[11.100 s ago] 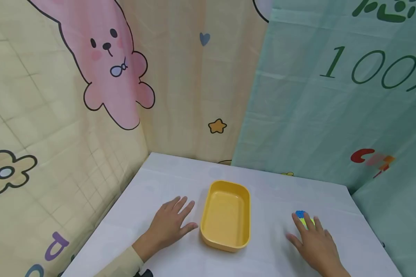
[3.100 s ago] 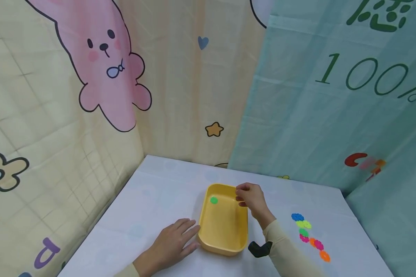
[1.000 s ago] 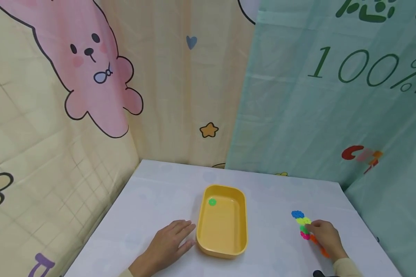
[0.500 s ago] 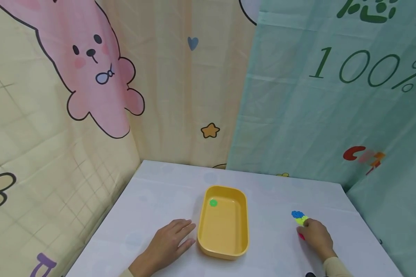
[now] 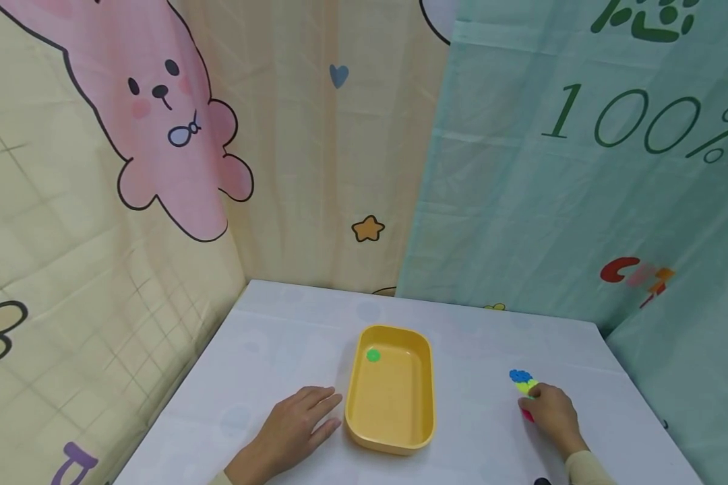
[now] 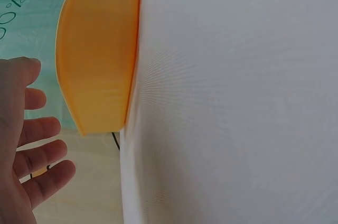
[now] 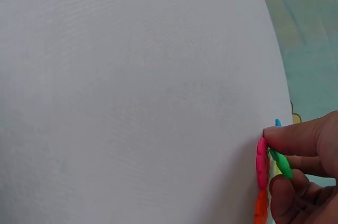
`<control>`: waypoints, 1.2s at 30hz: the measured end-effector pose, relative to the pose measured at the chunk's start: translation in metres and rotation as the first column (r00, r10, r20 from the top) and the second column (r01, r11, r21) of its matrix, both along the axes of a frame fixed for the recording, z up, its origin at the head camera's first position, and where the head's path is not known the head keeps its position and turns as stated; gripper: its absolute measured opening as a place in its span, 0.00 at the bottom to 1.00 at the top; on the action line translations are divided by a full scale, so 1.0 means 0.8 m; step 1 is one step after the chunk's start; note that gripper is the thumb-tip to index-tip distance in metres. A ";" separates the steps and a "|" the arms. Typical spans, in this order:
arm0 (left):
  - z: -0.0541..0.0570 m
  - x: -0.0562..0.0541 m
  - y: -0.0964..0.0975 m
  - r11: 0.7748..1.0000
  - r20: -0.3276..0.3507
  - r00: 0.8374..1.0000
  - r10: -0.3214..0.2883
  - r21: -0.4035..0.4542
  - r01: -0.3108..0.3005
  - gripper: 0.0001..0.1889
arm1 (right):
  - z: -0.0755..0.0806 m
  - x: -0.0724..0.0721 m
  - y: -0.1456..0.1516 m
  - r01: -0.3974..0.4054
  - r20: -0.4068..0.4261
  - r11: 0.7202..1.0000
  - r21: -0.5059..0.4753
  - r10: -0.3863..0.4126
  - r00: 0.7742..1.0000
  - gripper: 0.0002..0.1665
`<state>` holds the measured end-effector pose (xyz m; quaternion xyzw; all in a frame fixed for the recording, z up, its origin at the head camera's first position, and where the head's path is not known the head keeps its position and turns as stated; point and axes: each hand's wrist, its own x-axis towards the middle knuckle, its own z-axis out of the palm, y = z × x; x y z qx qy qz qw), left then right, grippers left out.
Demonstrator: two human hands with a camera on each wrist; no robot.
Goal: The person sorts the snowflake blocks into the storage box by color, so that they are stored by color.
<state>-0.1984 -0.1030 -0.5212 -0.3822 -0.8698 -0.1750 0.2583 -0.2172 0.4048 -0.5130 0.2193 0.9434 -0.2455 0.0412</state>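
My right hand (image 5: 552,416) pinches a green flower-shaped plastic disc (image 7: 281,162) between thumb and finger at the right of the table. Pink (image 7: 262,164) and orange flower-shaped discs (image 7: 261,208) lie right beside its fingertips in the right wrist view. Blue discs (image 5: 520,376) and a yellow disc (image 5: 525,387) lie just beyond the hand in the head view, which covers part of the row. A yellow tray (image 5: 427,391) stands mid-table with one green disc (image 5: 373,355) near its far left corner. My left hand (image 5: 294,426) is beside the tray's left wall, fingers relaxed, holding nothing.
A white cloth (image 5: 291,316) covers the table. Behind it hangs a beige curtain (image 5: 303,168) with cartoon prints; a teal curtain (image 5: 522,215) hangs at the back right.
The tray held nothing at first; a green disc lay in it later. My right hand went from above the tray back to the row, then slightly left onto the green disc. The left hand stayed beside the tray.
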 end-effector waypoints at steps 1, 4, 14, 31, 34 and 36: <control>0.000 0.000 0.000 1.000 0.001 1.000 0.000 0.001 0.000 0.21 | 0.000 0.000 0.000 -0.005 -0.011 1.000 0.000 0.005 1.000 0.24; 0.000 0.001 0.000 1.000 -0.002 1.000 0.002 0.004 -0.002 0.21 | 0.000 0.001 0.000 -0.013 -0.037 1.000 0.004 0.013 0.999 0.22; 0.001 0.002 -0.001 1.000 -0.003 1.000 0.011 -0.002 -0.011 0.19 | 0.010 -0.003 -0.006 -0.013 -0.140 0.997 -0.074 0.002 0.990 0.17; 0.000 0.005 -0.004 0.999 0.000 1.000 0.026 -0.030 -0.026 0.18 | 0.029 -0.019 -0.049 -0.008 -0.170 0.838 -0.546 -0.102 0.980 0.24; 0.000 0.006 -0.004 0.999 0.000 0.999 0.032 -0.036 -0.032 0.18 | 0.032 -0.023 -0.058 -0.027 -0.172 0.795 -0.606 -0.098 0.980 0.25; 0.000 0.006 -0.005 0.999 -0.003 0.999 0.036 -0.039 -0.036 0.18 | 0.035 -0.027 -0.064 -0.034 -0.171 0.764 -0.644 -0.101 0.980 0.26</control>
